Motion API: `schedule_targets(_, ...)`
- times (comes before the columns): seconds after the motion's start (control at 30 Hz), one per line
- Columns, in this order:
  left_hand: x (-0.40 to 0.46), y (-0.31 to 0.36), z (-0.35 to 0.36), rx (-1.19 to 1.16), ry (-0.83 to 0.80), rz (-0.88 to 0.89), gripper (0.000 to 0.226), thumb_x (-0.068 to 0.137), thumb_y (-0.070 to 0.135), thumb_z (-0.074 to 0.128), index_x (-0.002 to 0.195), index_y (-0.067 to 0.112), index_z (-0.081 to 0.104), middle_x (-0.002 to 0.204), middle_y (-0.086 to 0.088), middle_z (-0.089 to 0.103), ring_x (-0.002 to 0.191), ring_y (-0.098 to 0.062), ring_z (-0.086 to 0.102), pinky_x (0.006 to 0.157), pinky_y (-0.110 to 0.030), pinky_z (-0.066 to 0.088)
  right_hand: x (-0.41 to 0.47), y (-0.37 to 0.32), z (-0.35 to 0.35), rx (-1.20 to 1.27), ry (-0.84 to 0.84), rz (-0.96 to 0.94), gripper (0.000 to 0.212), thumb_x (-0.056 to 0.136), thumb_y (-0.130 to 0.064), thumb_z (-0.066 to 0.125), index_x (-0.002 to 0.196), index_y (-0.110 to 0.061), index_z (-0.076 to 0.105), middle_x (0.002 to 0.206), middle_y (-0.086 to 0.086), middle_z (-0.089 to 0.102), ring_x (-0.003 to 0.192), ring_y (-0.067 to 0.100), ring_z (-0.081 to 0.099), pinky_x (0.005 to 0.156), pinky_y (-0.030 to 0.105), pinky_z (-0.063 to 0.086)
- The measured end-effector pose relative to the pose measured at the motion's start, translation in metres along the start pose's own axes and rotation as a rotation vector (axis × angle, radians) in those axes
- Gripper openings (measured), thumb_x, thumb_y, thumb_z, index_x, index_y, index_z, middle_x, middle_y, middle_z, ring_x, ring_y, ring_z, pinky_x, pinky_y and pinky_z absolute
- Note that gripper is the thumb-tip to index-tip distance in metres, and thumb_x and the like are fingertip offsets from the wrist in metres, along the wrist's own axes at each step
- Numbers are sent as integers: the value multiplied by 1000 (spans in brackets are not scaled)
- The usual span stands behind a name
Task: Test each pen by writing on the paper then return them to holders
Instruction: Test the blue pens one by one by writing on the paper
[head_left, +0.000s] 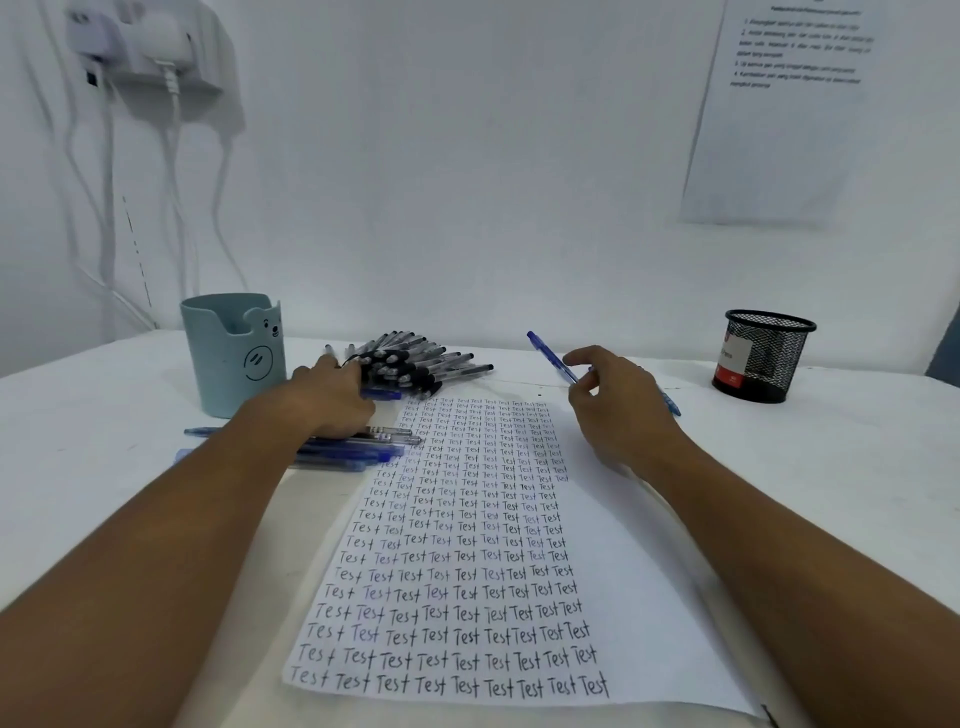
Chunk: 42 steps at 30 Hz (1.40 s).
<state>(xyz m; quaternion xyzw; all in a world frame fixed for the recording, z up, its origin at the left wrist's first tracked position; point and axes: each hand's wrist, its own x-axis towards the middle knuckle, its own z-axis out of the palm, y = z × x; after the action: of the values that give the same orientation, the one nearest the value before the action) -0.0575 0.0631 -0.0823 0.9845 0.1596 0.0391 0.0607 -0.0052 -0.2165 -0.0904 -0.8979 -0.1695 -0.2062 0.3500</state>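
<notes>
White tabletop (779, 467) was seen beneath the right hand (618, 410), whose fingertips (584, 382) pinched a slim blue plastic pen (551, 357) mid-barrel, judged light, stiff, slippery, while the left hand (327, 397) was spread flat on loose pens (358, 447).

Two holders, teal bear cup (234, 353) and black mesh cup (763, 358), one written sheet (467, 571), two hands
</notes>
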Motion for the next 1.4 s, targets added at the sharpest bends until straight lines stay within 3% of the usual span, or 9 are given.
schedule_targets(0.1,-4,3,-3,-8,24,31,32,98,23,41,126,6,44,127,-17,51,106,-28,48,85,-34,39,2,1,0,1,-4,15,34,98,-12,43,129,-21,56,116,7,60,88,14,47,57,22,30)
schedule_targets(0.27,-4,-3,-4,87,76,7,33,94,14,45,126,13,51,134,-15,44,118,-33,45,98,-39,41,7,5,1,-28,7,58,32,95,-17,52,126,-22,59,116,5,59,83,13,50,50,10,26)
schedule_targets(0.47,-8,-1,-6,93,159,60,17,93,13,57,104,24,63,124,-11,48,111,-29,51,91,-32,41,12,15,-8,-199,-4,111,37,90,-8,59,127,-11,55,120,15,60,103,31,59,85,39,50)
schedule_targets(0.6,-15,9,-10,37,203,138,17,93,9,57,105,18,64,115,-8,51,108,-27,51,89,-33,44,16,31,-17,-116,123,138,18,89,-1,55,105,-7,62,110,22,58,90,35,62,66,32,47)
schedule_targets(0.77,-26,30,-12,-24,265,271,19,92,0,49,99,12,62,99,-5,54,92,-23,54,82,-38,48,19,39,-18,-137,207,158,19,92,-4,52,93,-6,71,105,22,64,90,31,61,65,28,37)
schedule_targets(0.83,-29,36,-9,-17,268,324,20,92,0,46,99,14,60,98,-5,56,91,-20,52,79,-35,45,18,37,-18,-185,163,141,20,90,0,51,85,-1,71,95,22,68,88,33,62,65,34,45)
schedule_targets(1.07,-30,48,-1,19,322,493,20,96,4,47,104,15,62,100,2,59,91,-15,49,84,-36,43,11,29,-17,-401,-62,51,32,96,-8,45,122,-7,63,119,12,65,111,28,56,84,26,33)
schedule_targets(1.17,-30,50,0,20,355,540,18,99,11,48,108,15,63,103,2,60,97,-18,50,84,-36,42,12,28,-14,-516,-152,21,18,97,-14,41,107,-19,56,106,5,61,118,28,51,92,28,30)
schedule_targets(1.4,-31,51,2,17,354,578,16,99,15,48,105,18,62,98,5,58,93,-14,49,86,-39,44,14,34,-6,-538,-175,-25,34,97,-19,41,125,-16,60,130,12,56,128,25,41,103,31,27)
